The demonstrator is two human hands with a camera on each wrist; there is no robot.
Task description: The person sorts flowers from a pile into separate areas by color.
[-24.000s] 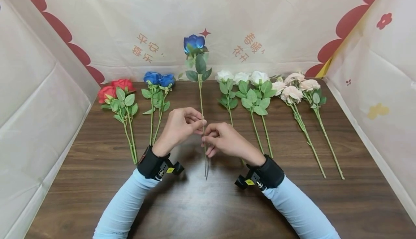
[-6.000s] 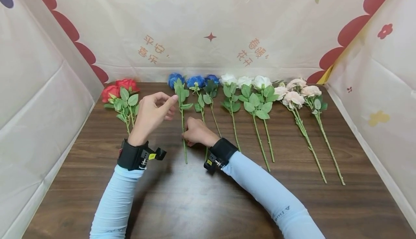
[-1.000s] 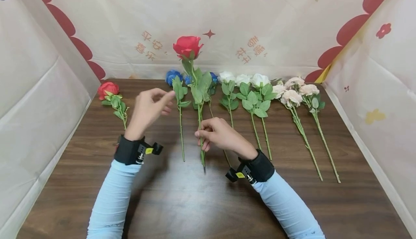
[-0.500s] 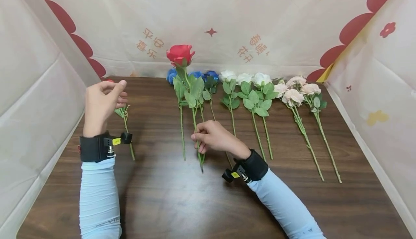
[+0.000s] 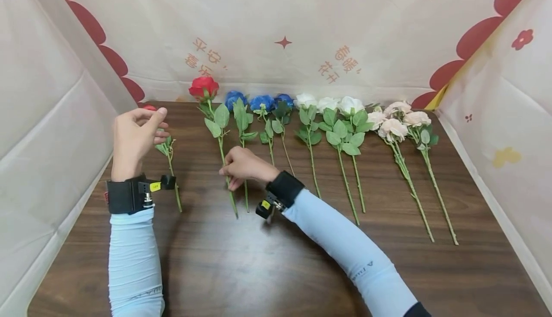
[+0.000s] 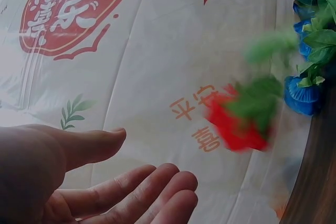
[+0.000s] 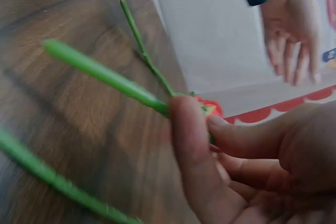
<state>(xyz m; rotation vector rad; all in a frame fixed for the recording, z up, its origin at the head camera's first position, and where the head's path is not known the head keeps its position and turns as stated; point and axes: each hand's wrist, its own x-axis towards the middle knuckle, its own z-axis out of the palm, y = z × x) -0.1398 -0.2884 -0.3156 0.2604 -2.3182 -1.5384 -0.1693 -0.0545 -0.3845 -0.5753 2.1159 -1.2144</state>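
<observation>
My right hand [image 5: 247, 166] pinches the stem of a red rose [image 5: 203, 87] between thumb and fingers; the right wrist view shows the green stem [image 7: 105, 74] in that pinch. This rose leans up and left, its bloom in front of the back cloth, just left of the blue roses [image 5: 261, 102]. My left hand [image 5: 137, 140] hovers with loosely extended fingers and holds nothing. Beneath it lies a second red rose [image 5: 176, 183], its bloom mostly hidden by the hand. In the left wrist view the held red rose [image 6: 239, 124] appears blurred.
Rightward along the back of the wooden table [image 5: 241, 269] lie white roses [image 5: 351, 105] and pale pink flowers [image 5: 393, 128], stems towards me. Patterned cloth walls [image 5: 276, 15] enclose the back and both sides.
Over the last second my right hand has carried the red rose leftwards and lowered it past the blue roses. My left hand has moved left over the other red rose. Earlier, blue roses were handled.
</observation>
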